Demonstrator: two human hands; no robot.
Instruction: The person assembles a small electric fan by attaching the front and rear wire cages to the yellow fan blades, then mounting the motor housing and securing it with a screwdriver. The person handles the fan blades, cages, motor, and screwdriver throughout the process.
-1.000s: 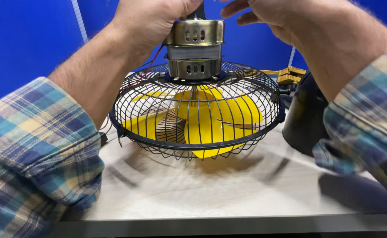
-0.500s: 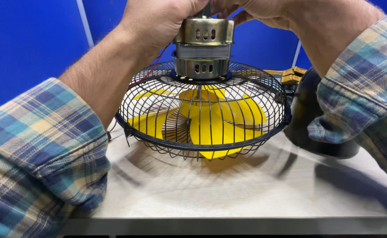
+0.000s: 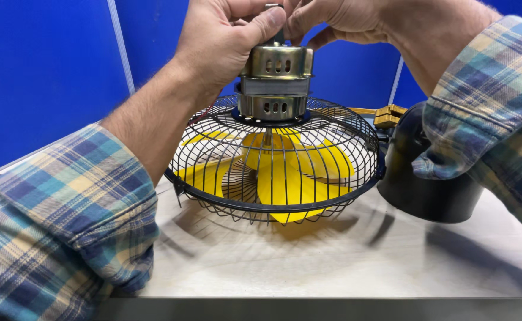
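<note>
Metal dominates the assembly at centre: a cylindrical motor housing [image 3: 276, 83] of dull, brassy-grey stamped sheet, banded in stacked rings and pierced by short vertical vent slots, stands upright on the hub of a black wire fan guard [image 3: 276, 160]. The guard is a shallow dome of thin radial wires crossed by concentric rings and bound by a thicker dark rim; it is held tilted just above a pale, matt wooden tabletop [image 3: 308, 261], rim towards the camera. Smooth, glossy yellow plastic blades [image 3: 284, 172] show through the wires, broad and curved. The left hand [image 3: 225, 41] wraps the top of the motor housing from the left, its fingers curled and its thumb pressed flat on the upper edge, clamped on the housing. The right hand [image 3: 338, 18] meets it at the top of the housing, fingertips bunched together around a small dark part projecting there; what they pinch cannot be told, since the frame cuts it off. Both forearms wear soft woven plaid sleeves [image 3: 65, 214] in blue, teal and yellow, cuffs pushed up. A rounded black container [image 3: 427, 184], smooth and matt, stands just beside the guard's right rim, with a yellow tool-like object [image 3: 388, 114] behind it. Saturated blue panels [image 3: 47, 71] form the backdrop.
</note>
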